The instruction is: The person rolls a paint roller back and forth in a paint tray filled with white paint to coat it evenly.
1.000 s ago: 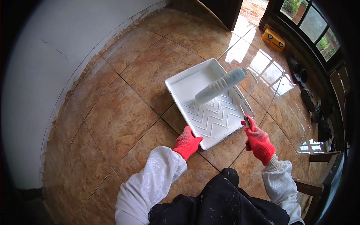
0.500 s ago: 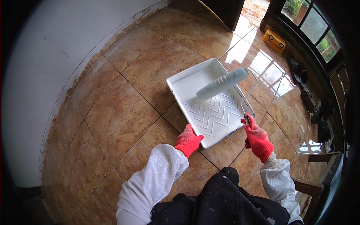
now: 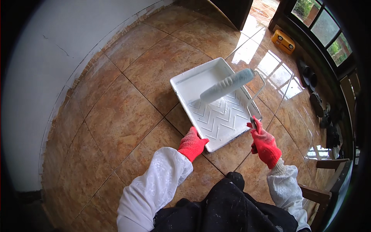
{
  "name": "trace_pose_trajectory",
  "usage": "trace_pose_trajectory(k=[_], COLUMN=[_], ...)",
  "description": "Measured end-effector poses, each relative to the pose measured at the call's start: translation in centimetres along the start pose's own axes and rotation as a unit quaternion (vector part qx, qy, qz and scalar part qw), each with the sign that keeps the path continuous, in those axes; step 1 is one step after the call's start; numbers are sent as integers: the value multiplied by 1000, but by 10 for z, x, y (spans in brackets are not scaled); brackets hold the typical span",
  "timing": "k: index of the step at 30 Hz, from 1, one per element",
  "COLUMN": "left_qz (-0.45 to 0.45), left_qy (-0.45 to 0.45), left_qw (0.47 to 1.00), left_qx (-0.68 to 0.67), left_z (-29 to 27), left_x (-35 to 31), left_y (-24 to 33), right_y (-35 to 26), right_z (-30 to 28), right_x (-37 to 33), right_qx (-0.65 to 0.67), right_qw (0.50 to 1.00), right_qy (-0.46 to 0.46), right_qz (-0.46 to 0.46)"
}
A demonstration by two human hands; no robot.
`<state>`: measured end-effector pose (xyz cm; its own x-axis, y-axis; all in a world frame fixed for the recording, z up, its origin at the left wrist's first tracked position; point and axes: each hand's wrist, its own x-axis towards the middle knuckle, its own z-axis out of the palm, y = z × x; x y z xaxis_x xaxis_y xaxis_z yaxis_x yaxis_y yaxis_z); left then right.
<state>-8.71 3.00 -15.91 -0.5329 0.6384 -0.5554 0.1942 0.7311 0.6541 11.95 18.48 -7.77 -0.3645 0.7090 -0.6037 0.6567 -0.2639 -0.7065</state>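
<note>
A white paint tray (image 3: 232, 133) with a zigzag-ribbed slope and wet white paint is in front of me on or just above the tiled floor. My left hand (image 3: 192, 144), in a red glove, grips its near left corner with the thumb on the rim. In my red-gloved right hand (image 3: 266, 145), the fingers are wrapped around the handle of a paint roller. The roller's pale, paint-coated sleeve (image 3: 227, 86) lies slantwise over the tray; whether it touches the ribs I cannot tell. Its bent wire frame passes over the tray's right edge.
Brown tiles (image 3: 119, 104) spread around the tray. A white wall (image 3: 58, 65) with a crack curves along the left. To the right are a yellow case (image 3: 283, 41), several dark shoes (image 3: 317, 103) and a wooden chair (image 3: 328, 185). A dark door (image 3: 232, 11) stands open at the far end.
The roller sleeve has shifted very slightly left over the tray and its surface looks turned. Both hands keep their grips; the whole view has moved only a little.
</note>
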Motion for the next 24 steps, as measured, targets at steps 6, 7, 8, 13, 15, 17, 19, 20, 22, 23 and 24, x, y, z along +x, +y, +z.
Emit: trace_pose_trajectory(k=[6,7,8,13,15,17,19,20,22,23,24], left_qz=[7,9,12,29,37,30,21,16,7,4,0], left_qy=[5,8,11,28,42,78,101,107,106,99,93], left_qw=[1000,1000,1000,998,997,995,992,989,985,986,987], left_qx=[-4,-9,-13,-45,-60,-48,-73,-103,-134,-135,-135], left_z=[2,3,3,7,11,18,26,31,33,31,31], left_x=[4,3,3,1,1,2,0,-3,-6,-6,-7], left_y=[-6,-5,-5,-14,-18,-25,-29,-30,-28,-24,-21], right_y=[12,9,3,0,2,2,6,8,14,18,14], right_z=[-19,-19,-19,-2,4,10,2,-2,-12,-17,-21], right_x=[-9,-7,-3,16,10,-4,-18,-22,-25,-26,-20], right_qx=[0,-8,-15,49,13,18,-16,-33,-11,0,-18], right_qw=[998,997,995,996,999,1000,998,997,998,998,996], right_qy=[58,79,99,59,8,-12,-18,-20,13,32,46], right_qz=[-6,-9,-12,-53,-29,10,53,73,65,60,67])
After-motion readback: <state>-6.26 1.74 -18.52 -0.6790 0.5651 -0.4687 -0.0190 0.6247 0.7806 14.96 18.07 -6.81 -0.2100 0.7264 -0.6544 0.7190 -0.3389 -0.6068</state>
